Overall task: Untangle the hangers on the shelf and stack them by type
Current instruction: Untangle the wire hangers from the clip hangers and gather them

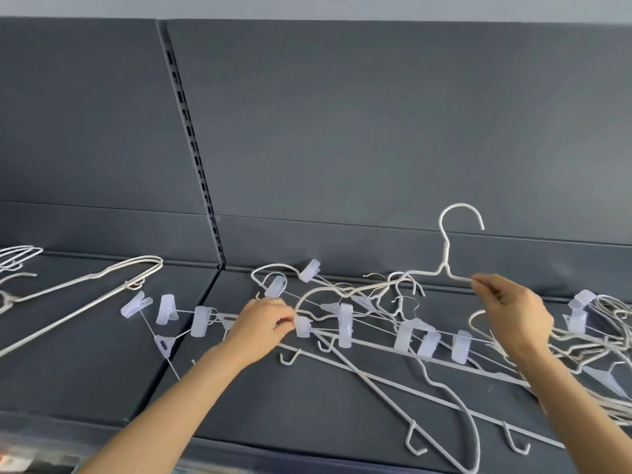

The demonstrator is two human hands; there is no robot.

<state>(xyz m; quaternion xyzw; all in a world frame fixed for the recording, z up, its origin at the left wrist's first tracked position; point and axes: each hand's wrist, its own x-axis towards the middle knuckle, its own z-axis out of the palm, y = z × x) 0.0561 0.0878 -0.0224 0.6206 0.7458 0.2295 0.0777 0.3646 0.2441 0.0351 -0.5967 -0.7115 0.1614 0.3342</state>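
Note:
A tangle of white wire hangers and clip hangers (376, 323) with translucent clips lies across the dark grey shelf (307, 405). My right hand (513, 313) pinches the shoulder wire of a white hanger (444, 254) whose hook stands up above the heap. My left hand (263, 323) grips a translucent clip (302, 328) on a thin clip hanger at the heap's left side. More clips (167, 309) on thin wires trail off to the left of that hand.
Separate white hangers (102, 285) lie flat on the left shelf section, with more hangers (17, 258) at the far left edge. A slotted upright (191, 148) divides the grey back panels. The shelf's front edge runs below my forearms.

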